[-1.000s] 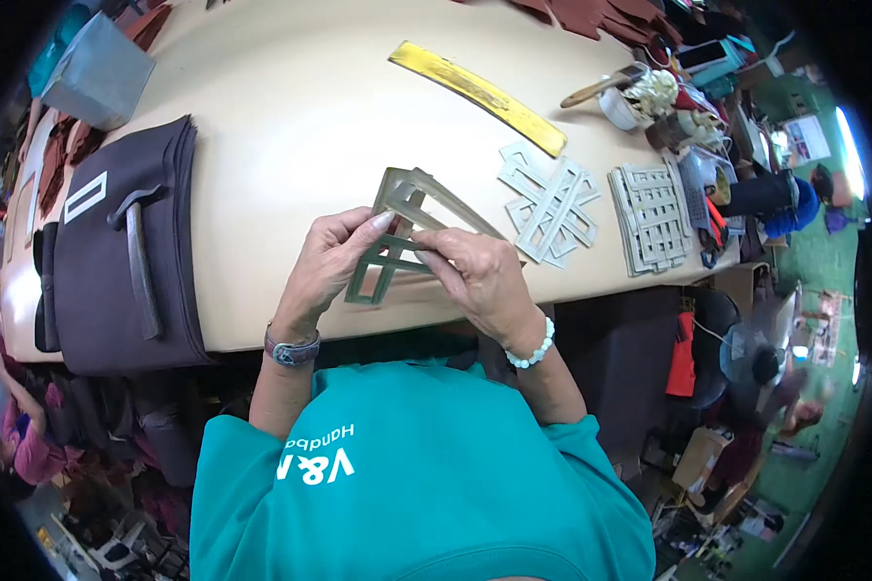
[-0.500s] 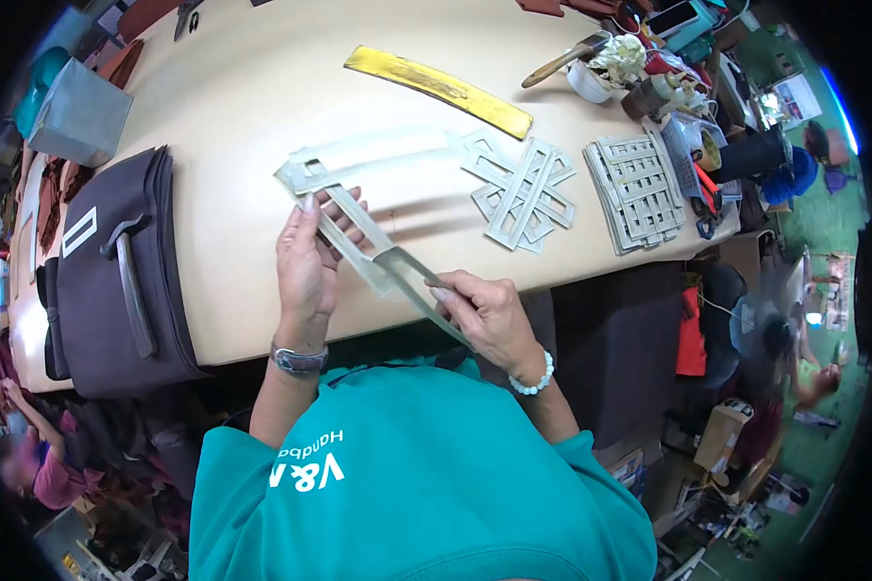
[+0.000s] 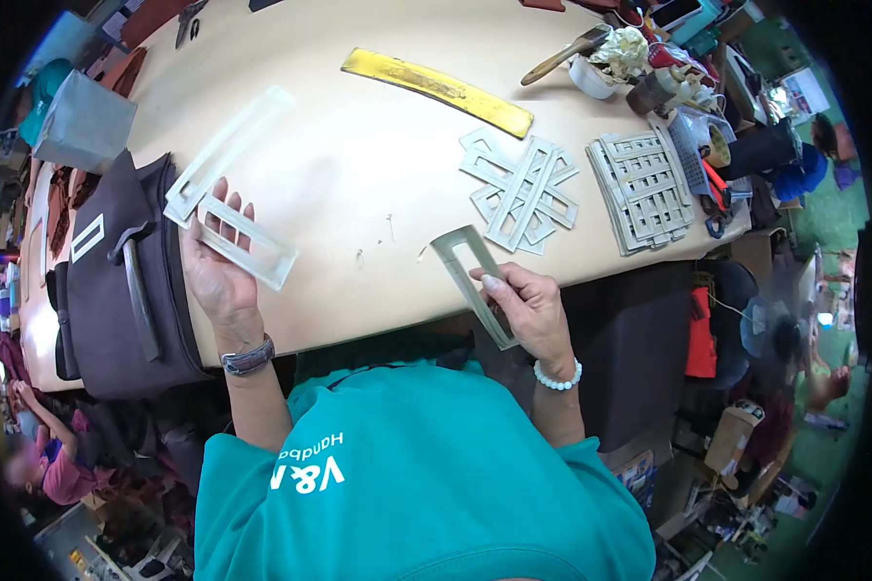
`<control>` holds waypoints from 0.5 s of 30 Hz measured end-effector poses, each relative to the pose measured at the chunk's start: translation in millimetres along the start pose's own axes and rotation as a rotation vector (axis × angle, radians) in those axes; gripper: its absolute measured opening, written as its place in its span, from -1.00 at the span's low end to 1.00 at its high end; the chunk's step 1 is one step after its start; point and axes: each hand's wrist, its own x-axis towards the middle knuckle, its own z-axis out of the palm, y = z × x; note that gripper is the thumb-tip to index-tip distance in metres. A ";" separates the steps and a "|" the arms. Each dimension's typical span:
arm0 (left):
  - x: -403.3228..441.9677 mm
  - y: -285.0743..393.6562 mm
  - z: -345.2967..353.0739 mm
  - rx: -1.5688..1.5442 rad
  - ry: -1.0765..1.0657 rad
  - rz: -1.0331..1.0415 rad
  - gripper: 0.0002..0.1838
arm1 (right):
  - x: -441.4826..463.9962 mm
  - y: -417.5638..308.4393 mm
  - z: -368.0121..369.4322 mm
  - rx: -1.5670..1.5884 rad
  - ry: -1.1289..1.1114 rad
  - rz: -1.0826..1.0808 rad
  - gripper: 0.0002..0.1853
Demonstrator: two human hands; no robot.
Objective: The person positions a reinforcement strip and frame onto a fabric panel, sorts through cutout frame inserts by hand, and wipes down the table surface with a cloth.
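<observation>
My left hand [image 3: 219, 276] grips pale, slotted rectangular strips [image 3: 279, 267], one long and one shorter, fanned out at an angle over the table. Its fingertips show through the slot of the shorter one. My right hand [image 3: 531, 315] pinches another slotted strip [image 3: 452, 242] near the table's front edge. This one bends slightly at its far end. Just beyond my right hand lies a crisscrossed pile of similar strips [image 3: 525, 194], not touched by either hand.
A neat stack of slotted strips [image 3: 639, 189] sits to the right, beside a grey basket [image 3: 690, 160]. Farther back are a yellow strip [image 3: 436, 89] and a brush [image 3: 564, 56] on a white bowl [image 3: 591, 82]. On the left, a hammer [image 3: 138, 290] rests on dark folded material [image 3: 107, 339].
My hands have moved apart. The strip in my right hand has come away from those in my left, which have shifted left toward the dark material.
</observation>
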 end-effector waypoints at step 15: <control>-46.0 -41.2 25.7 1.010 -0.399 0.459 -0.56 | 12.3 -3.1 37.0 0.188 -0.108 0.057 -0.75</control>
